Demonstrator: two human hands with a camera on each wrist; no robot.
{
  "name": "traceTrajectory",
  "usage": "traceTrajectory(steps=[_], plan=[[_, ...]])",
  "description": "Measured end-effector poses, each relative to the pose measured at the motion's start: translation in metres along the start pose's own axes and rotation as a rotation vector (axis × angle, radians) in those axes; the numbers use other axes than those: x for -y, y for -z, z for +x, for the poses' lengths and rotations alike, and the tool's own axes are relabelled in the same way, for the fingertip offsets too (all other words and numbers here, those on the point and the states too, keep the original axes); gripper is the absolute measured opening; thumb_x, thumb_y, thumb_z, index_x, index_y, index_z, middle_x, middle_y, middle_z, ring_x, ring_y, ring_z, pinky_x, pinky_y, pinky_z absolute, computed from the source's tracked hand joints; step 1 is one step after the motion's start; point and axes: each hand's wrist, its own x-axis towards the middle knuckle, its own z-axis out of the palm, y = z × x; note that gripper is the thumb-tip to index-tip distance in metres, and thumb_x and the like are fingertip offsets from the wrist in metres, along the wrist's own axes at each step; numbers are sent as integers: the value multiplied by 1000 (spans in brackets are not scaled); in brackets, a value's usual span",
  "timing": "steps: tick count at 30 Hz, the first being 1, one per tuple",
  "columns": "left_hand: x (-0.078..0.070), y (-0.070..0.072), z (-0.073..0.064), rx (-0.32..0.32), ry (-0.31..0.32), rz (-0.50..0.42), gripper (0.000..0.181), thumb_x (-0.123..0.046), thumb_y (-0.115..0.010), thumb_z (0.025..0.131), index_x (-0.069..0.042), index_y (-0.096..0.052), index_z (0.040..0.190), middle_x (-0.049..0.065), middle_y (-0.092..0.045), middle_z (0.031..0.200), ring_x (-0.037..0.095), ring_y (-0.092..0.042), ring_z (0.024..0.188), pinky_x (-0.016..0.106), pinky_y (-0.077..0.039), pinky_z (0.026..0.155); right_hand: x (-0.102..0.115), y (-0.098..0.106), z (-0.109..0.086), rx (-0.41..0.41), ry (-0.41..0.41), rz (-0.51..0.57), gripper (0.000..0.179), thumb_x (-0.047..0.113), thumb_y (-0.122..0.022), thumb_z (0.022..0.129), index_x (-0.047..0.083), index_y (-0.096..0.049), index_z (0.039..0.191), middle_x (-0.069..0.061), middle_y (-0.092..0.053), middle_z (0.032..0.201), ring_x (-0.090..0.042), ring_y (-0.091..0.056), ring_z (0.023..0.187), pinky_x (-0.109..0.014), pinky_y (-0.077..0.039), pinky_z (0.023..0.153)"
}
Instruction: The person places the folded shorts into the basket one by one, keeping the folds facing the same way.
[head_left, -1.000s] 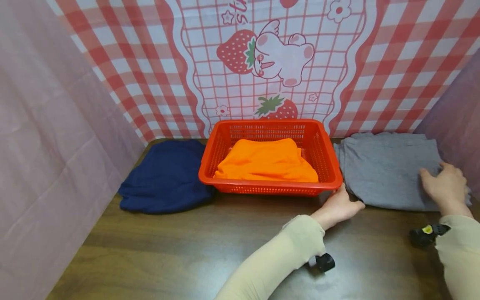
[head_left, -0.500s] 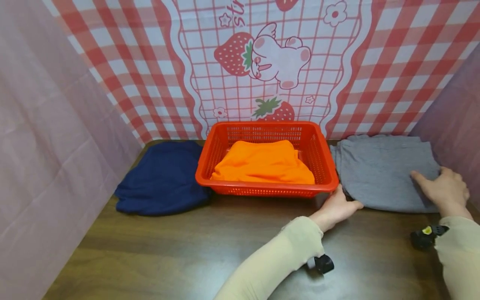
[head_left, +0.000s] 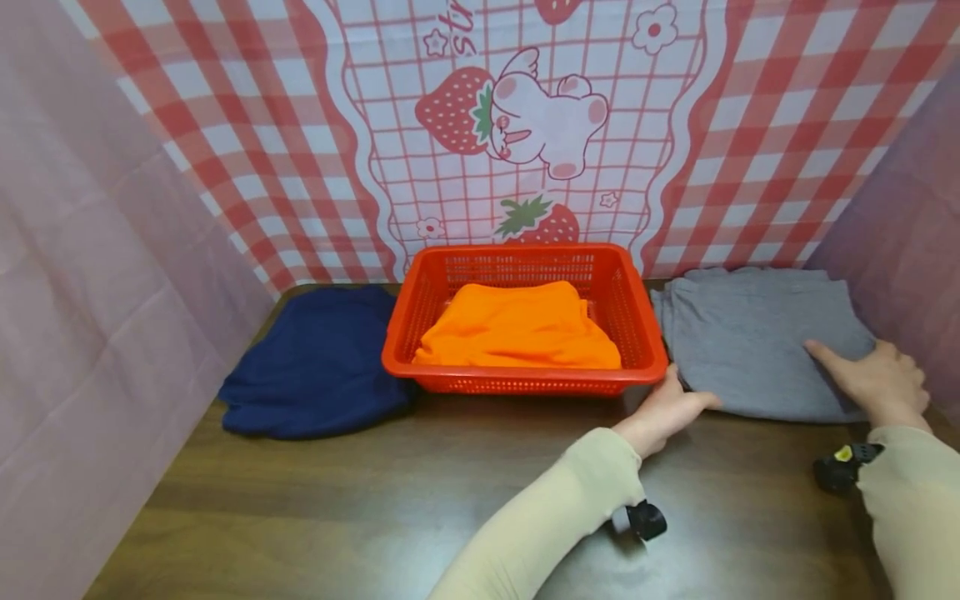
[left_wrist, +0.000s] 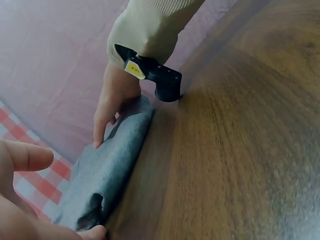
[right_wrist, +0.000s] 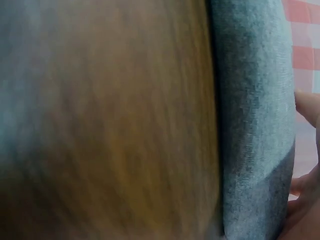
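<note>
A folded grey garment lies right of a red plastic basket. My left hand is at the garment's front left corner, under the basket's corner in the head view. In the left wrist view its thumb and fingers are spread wide, with one fingertip right at the fabric. At the garment's right side is my right hand, its thumb laid over the top and its other fingers along the outer edge. The right wrist view shows the grey garment's rounded edge close up, with part of the hand beside it.
Inside the basket sits a folded orange garment. A folded navy garment lies left of the basket on the brown wooden table. A red-and-white checked cloth hangs behind, and pinkish fabric walls stand at both sides.
The head view has shifted slightly, so everything sits further left. My right hand has moved a little left with the garment's right edge; fabric seen beyond that hand earlier no longer shows.
</note>
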Motion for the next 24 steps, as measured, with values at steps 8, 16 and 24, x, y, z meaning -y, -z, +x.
traceTrajectory(steps=[8,16,24], plan=[[0,0,3,-6,-12,-27,74,-21,-67,74,-19,-32,140,-9,-34,142,5,-34,126,27,-30,103,-3,-1,0,73,25,4,117,69,-44,77,-19,5,135,-44,-8,136,-60,-17,119,-67,-25,91],[1,-1,1,-49,-26,-31,74,-22,-68,74,-17,-33,139,-8,-36,141,5,-35,125,24,-30,102,-9,-2,0,74,113,25,116,63,-53,76,-12,9,137,-42,-3,138,-59,-16,121,-68,-24,91],[-2,-1,-2,-5,-40,-24,74,-24,-66,77,-17,-30,141,-9,-31,143,5,-30,128,28,-27,106,-12,4,-2,68,169,30,112,57,-54,79,-15,11,136,-44,-2,136,-60,-14,121,-65,-22,95]])
